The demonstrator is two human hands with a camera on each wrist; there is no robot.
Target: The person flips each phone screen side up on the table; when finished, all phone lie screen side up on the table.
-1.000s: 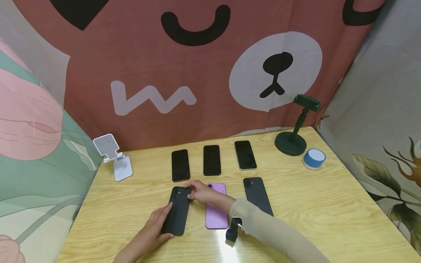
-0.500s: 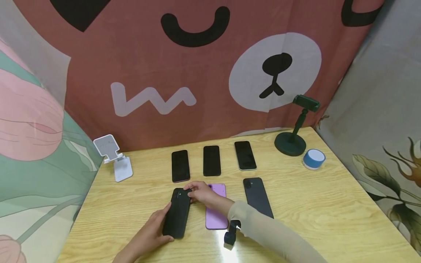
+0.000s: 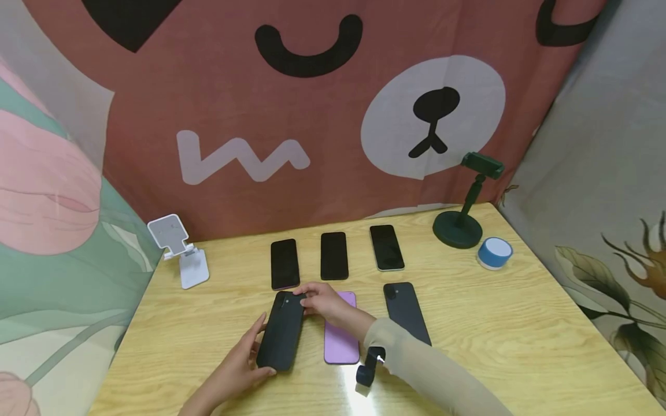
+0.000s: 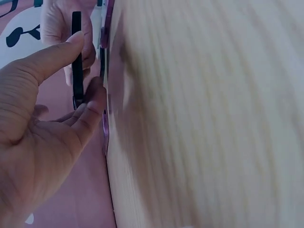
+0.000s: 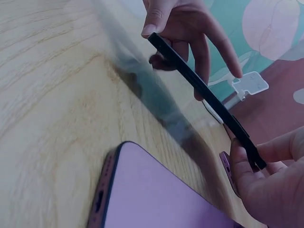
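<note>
A black smartphone (image 3: 282, 335), its back with the camera facing up, is held off the table between both hands. My left hand (image 3: 234, 367) holds its lower end, thumb on the near edge and fingers underneath. At the top right corner my right hand (image 3: 325, 303) pinches it between thumb and fingers. In the right wrist view the smartphone (image 5: 204, 90) appears edge-on and tilted, with a gap below it. Partly under my right forearm lies a purple phone (image 3: 341, 344), back up. A dark phone (image 3: 406, 312) lies further right, its lower end near the sleeve.
Three phones, a left one (image 3: 284, 264), a middle one (image 3: 334, 256) and a right one (image 3: 387, 247), lie screen up along the back. A white folding stand (image 3: 193, 268) is at the left. A green phone stand (image 3: 458, 229) and a blue-and-white round object (image 3: 495, 253) stand right.
The black smartphone has risen and tilted, its top end shifting slightly right with my right hand. My left hand's fingers have spread a little from its left edge. The other phones stay put.
</note>
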